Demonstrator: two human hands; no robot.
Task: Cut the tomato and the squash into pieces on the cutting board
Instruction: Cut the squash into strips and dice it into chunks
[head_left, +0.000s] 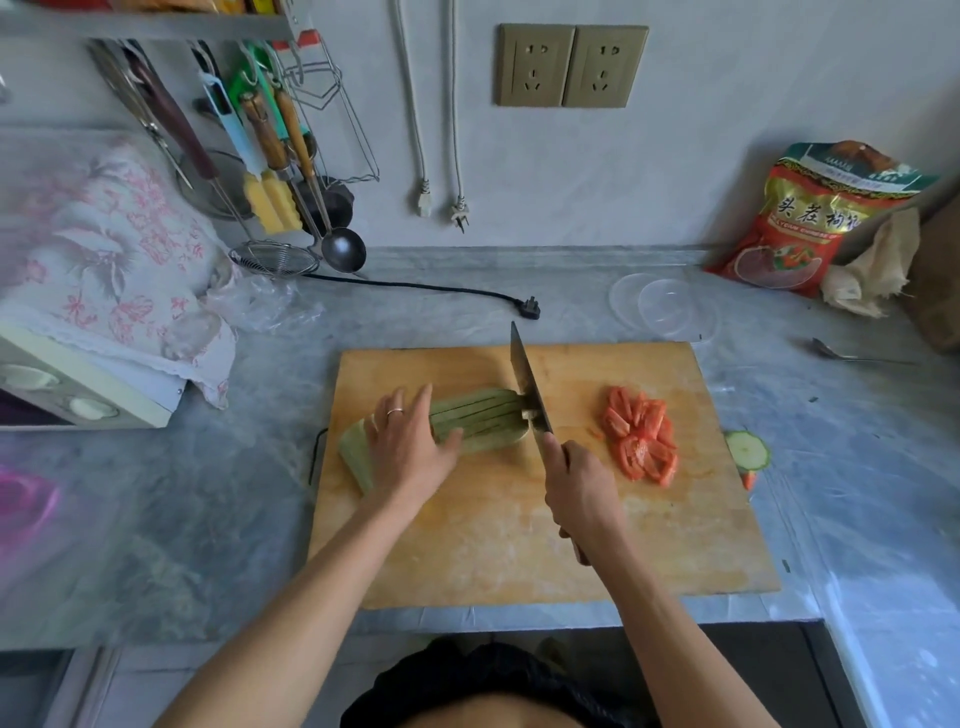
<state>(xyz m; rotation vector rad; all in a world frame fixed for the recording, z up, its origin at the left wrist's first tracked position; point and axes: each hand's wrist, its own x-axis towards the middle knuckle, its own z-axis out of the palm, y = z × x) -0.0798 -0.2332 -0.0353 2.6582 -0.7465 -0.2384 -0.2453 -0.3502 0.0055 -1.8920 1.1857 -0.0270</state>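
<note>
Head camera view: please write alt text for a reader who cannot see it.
A person's right hand holds a knife at the right end of a pale green squash, already slit lengthwise, while the left hand presses it flat on a wooden cutting board. Cut tomato pieces lie in a pile to the right of the blade.

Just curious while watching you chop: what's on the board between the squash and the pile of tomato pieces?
In the head view, only the knife, gripped by the right hand, stands at the squash end; beyond it, bare cutting board reaches the tomato pieces.
</note>
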